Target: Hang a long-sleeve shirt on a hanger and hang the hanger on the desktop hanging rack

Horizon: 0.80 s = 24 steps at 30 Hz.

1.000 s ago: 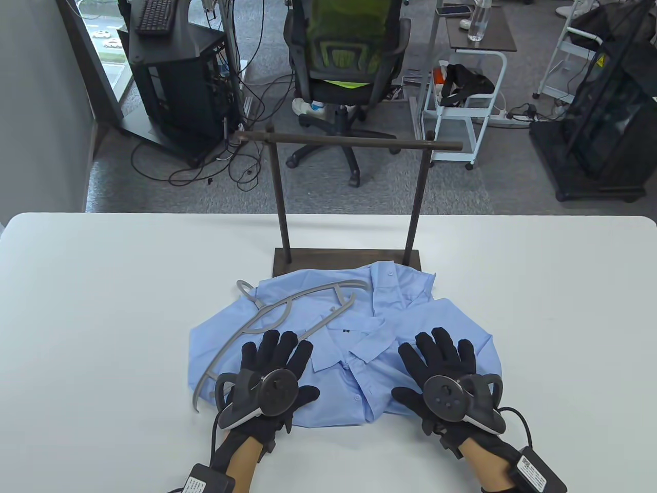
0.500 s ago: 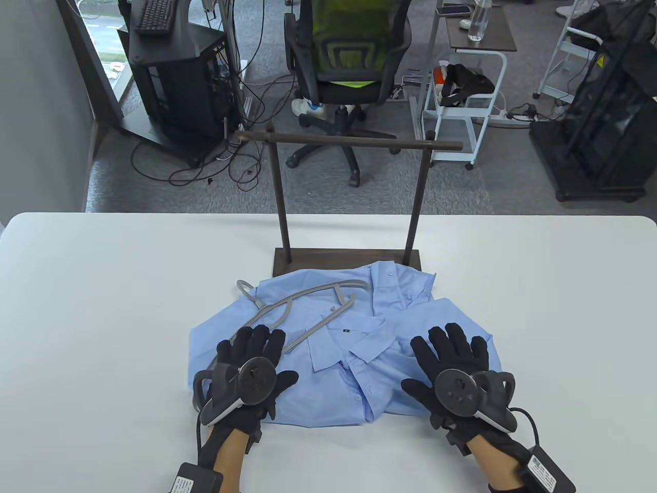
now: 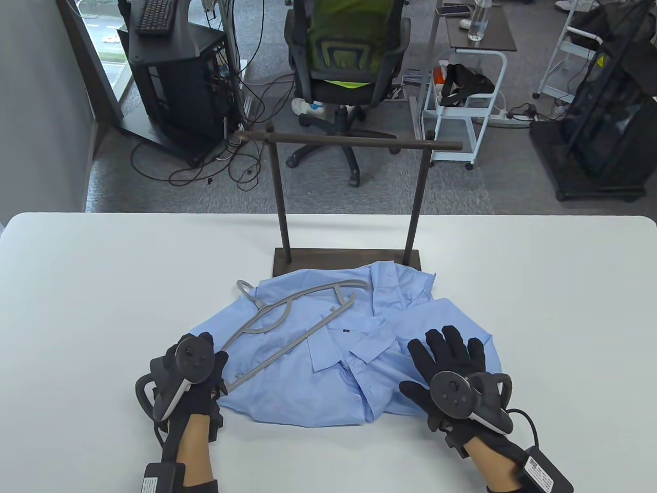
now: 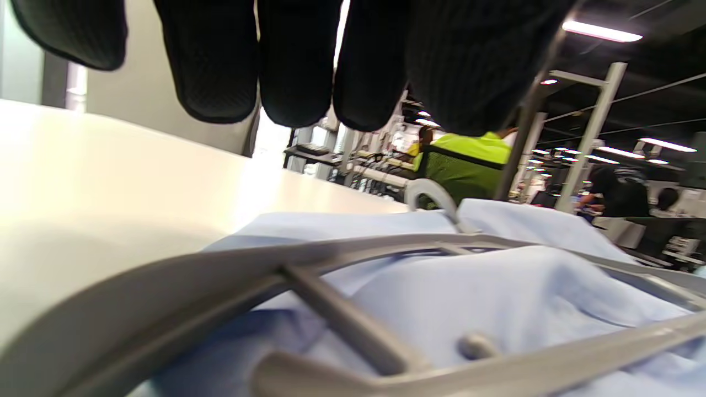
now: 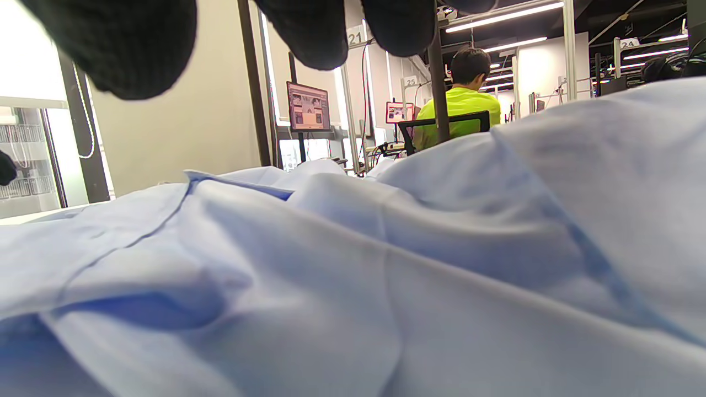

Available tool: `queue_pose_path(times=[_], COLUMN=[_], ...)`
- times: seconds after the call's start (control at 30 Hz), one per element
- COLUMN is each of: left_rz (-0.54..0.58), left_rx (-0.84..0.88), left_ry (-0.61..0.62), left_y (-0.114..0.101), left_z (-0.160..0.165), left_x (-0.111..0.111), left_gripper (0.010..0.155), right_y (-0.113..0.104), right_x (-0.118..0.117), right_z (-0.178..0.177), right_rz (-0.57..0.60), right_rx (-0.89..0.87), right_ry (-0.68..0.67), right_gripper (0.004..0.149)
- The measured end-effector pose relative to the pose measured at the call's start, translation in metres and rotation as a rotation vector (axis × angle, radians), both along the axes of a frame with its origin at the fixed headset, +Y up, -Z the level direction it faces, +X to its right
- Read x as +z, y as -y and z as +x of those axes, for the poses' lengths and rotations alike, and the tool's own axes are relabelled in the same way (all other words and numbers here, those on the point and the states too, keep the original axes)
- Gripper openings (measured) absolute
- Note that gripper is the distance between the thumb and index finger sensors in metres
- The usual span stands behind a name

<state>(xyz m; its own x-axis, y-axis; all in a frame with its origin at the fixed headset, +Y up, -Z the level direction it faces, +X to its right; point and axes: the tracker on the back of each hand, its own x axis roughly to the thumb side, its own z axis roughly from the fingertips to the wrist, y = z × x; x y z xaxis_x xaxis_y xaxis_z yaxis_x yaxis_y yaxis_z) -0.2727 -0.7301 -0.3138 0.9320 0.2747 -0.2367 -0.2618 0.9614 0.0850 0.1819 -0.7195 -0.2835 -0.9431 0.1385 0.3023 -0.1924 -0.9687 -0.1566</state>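
Note:
A light blue long-sleeve shirt point(image 3: 349, 380) lies crumpled on the white table point(image 3: 77, 308), in front of the dark rack point(image 3: 349, 143). A grey hanger point(image 3: 287, 345) lies on the shirt's left half, its hook point(image 3: 245, 287) pointing far left. My left hand point(image 3: 208, 359) stands on its side at the hanger's near-left end. In the left wrist view its fingers point(image 4: 298, 66) hang just above the hanger point(image 4: 353, 331) and are not wrapped round it. My right hand point(image 3: 451, 359) lies flat, fingers spread, on the shirt's right side point(image 5: 386, 264).
The rack's wooden base point(image 3: 308, 258) touches the shirt's far edge, and its two posts carry a bare crossbar. Beyond the table stand an office chair point(image 3: 349, 56), a computer stand point(image 3: 174, 77) and a white cart point(image 3: 462, 102).
My left hand slid left off the shirt, turned onto its side and now sits at the hanger's near-left end. The right hand stayed almost still on the shirt.

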Motion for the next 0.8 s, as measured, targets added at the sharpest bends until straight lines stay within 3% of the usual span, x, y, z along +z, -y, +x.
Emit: queue_pose_path(times=[0.4,0.8], left_rz=[-0.134,-0.183], left_rx=[-0.058,-0.084], left_ry=[-0.08,-0.102], left_y=[0.026,0.038], left_z=[0.006,0.008], left_x=[-0.018,-0.023], left_gripper=[0.057,0.056], right_y=[0.002,0.004], right_x=[0.005,0.004], right_z=[-0.006,-0.009], right_rz=[-0.015,-0.043], right_rx=[0.026,0.03], right_ry=[-0.001,-0.004], right_gripper=[0.076,0.076])
